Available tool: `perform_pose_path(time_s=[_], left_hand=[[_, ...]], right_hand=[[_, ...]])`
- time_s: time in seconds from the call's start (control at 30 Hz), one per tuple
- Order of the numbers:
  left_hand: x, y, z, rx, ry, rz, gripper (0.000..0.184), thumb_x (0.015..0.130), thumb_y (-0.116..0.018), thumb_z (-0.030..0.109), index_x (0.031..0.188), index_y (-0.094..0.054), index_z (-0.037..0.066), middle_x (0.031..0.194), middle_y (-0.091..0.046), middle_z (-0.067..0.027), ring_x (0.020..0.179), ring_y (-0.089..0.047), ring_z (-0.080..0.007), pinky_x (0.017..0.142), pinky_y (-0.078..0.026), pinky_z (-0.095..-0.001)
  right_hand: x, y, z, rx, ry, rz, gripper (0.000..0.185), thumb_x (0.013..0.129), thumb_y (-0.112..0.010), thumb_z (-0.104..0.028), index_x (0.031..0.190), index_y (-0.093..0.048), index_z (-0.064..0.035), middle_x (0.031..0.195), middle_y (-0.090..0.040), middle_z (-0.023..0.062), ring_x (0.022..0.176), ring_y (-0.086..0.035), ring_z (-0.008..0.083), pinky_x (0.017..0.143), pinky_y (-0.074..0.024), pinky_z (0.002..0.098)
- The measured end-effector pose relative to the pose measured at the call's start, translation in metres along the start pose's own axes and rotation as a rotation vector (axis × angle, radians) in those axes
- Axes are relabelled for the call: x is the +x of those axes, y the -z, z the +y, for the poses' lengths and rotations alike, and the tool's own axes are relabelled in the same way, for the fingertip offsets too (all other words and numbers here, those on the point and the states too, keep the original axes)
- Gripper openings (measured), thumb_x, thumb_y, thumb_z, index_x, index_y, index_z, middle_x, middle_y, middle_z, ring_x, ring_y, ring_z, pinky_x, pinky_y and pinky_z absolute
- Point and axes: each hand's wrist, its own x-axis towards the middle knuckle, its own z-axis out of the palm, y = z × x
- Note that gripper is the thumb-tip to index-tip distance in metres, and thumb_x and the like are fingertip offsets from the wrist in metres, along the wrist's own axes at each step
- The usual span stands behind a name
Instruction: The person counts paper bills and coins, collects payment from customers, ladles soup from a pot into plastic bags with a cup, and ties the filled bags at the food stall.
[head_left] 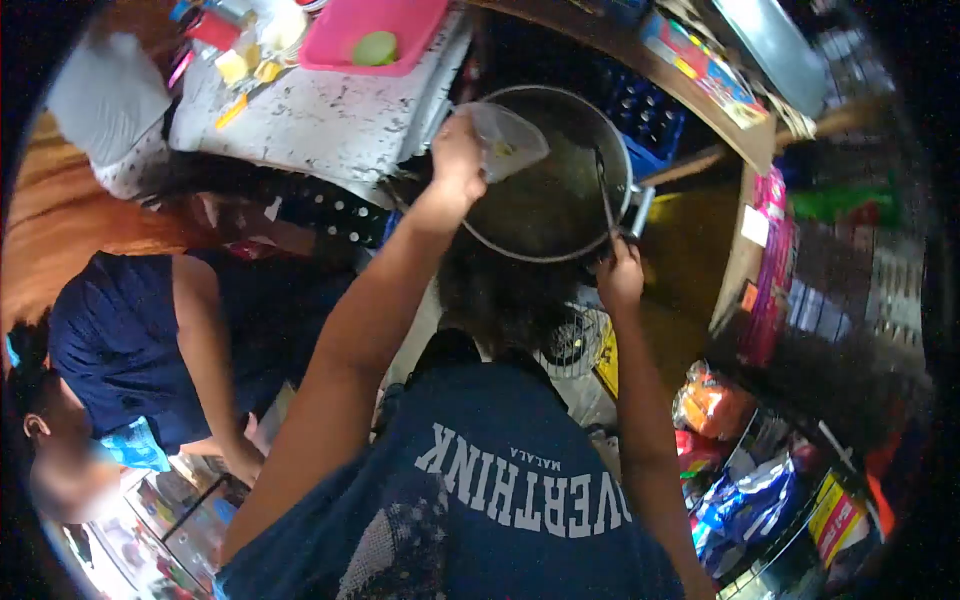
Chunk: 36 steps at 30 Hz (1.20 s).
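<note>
Below me stands a large round pot [542, 256] with dark, murky contents. My left hand [458, 155] is closed on a clear plastic container [513, 140], which is tilted over the pot's left side and has small greenish bits in it. At the pot's right side my right hand [621, 275] grips the handle of a long dark utensil [606, 195]. The utensil's far end reaches over the inside of the pot; its tip is hard to make out.
A white table [300, 125] at the upper left bears a pink basin [400, 55] and small items. Another person [130, 330] bends at the left. A wooden shelf edge [735, 230] and packaged goods [745, 490] are on the right. Blue crates [650, 140] stand behind the pot.
</note>
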Motion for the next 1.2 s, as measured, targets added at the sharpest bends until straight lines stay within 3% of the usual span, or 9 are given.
perform_pose_path(time_s=[0.13,0.23,0.33,0.47,0.63,0.7,0.8,0.93,1.2], left_hand=[[0.015,0.019,-0.008,-0.156,0.038,-0.059,0.034,0.099,-0.037,0.030,0.109,-0.060,0.007,0.101,-0.063,-0.0076,0.092,-0.060,-0.0228,0.080,-0.051,-0.0389],[-0.003,0.030,0.016,0.287,-0.381,-0.004,0.031,0.098,-0.042,0.025,0.106,-0.062,0.003,0.093,-0.063,-0.0054,0.081,-0.058,-0.0173,0.072,-0.049,-0.0311],[-0.019,0.034,0.031,-0.238,0.022,-0.035,0.030,0.099,-0.044,0.025,0.108,-0.061,0.001,0.095,-0.063,-0.0052,0.082,-0.058,-0.0142,0.073,-0.048,-0.0283],[-0.039,0.036,0.052,-0.230,0.056,-0.016,0.033,0.099,-0.048,0.030,0.108,-0.061,0.001,0.094,-0.063,-0.0041,0.079,-0.057,-0.0106,0.069,-0.048,-0.0259],[-0.051,0.047,0.073,-0.124,0.147,0.001,0.035,0.099,-0.048,0.030,0.112,-0.059,-0.001,0.102,-0.064,-0.0101,0.089,-0.062,-0.0186,0.079,-0.052,-0.0322],[-0.042,0.056,0.053,-0.155,0.115,-0.055,0.036,0.099,-0.048,0.032,0.113,-0.059,0.000,0.100,-0.064,-0.0085,0.088,-0.062,-0.0175,0.079,-0.051,-0.0313],[-0.047,0.049,0.066,-0.254,0.120,0.007,0.037,0.097,-0.049,0.036,0.103,-0.065,0.003,0.075,-0.055,0.0025,0.065,-0.049,-0.0059,0.057,-0.041,-0.0228],[-0.038,0.061,0.050,-0.133,0.139,-0.026,0.037,0.098,-0.049,0.036,0.101,-0.065,0.003,0.066,-0.047,0.0052,0.058,-0.041,-0.0045,0.051,-0.033,-0.0227],[-0.038,0.064,0.046,-0.091,0.185,-0.010,0.036,0.098,-0.048,0.035,0.100,-0.065,0.003,0.062,-0.045,0.0050,0.055,-0.039,-0.0043,0.049,-0.032,-0.0226]], right_hand=[[0.006,-0.007,0.013,0.600,0.072,-0.078,0.037,0.090,-0.051,-0.003,0.127,-0.055,-0.0039,0.105,-0.065,0.0131,0.085,-0.062,0.0215,0.075,-0.0505,0.0346],[0.044,0.028,-0.042,0.578,0.209,-0.003,0.036,0.093,-0.050,-0.005,0.130,-0.053,-0.0037,0.093,-0.063,0.0036,0.072,-0.057,0.0131,0.067,-0.0507,0.0271],[0.096,0.079,-0.166,0.589,-0.038,-0.210,0.038,0.096,-0.048,-0.010,0.134,-0.050,-0.0070,0.086,-0.059,-0.0001,0.058,-0.045,0.0037,0.052,-0.0428,0.0194],[0.217,0.039,-0.270,0.236,0.297,-0.251,0.035,0.092,-0.049,-0.015,0.124,-0.054,-0.0010,0.106,-0.063,0.0257,0.099,-0.062,0.0387,0.083,-0.0485,0.0389],[0.332,-0.036,-0.320,0.248,0.027,-0.544,0.028,0.087,-0.054,-0.019,0.111,-0.064,-0.0063,0.104,-0.065,0.0206,0.096,-0.062,0.0358,0.080,-0.0502,0.0434],[0.348,-0.051,-0.310,-0.256,0.699,-0.010,0.025,0.088,-0.054,-0.016,0.106,-0.064,-0.0020,0.081,-0.064,0.0157,0.076,-0.062,0.0306,0.070,-0.0496,0.0398],[0.317,-0.039,-0.363,-0.249,0.785,0.006,0.023,0.086,-0.055,-0.018,0.097,-0.067,-0.0016,0.088,-0.065,0.0185,0.086,-0.061,0.0358,0.076,-0.0493,0.0433],[0.323,-0.109,-0.389,-0.554,0.532,-0.509,0.038,0.077,-0.063,-0.039,0.096,-0.070,-0.0077,0.096,-0.067,0.0172,0.092,-0.063,0.0346,0.077,-0.0502,0.0435],[0.340,-0.177,-0.389,-0.380,0.552,-0.225,0.027,0.075,-0.059,-0.027,0.089,-0.071,-0.0074,0.088,-0.069,0.0138,0.084,-0.067,0.0324,0.073,-0.0521,0.0448]])
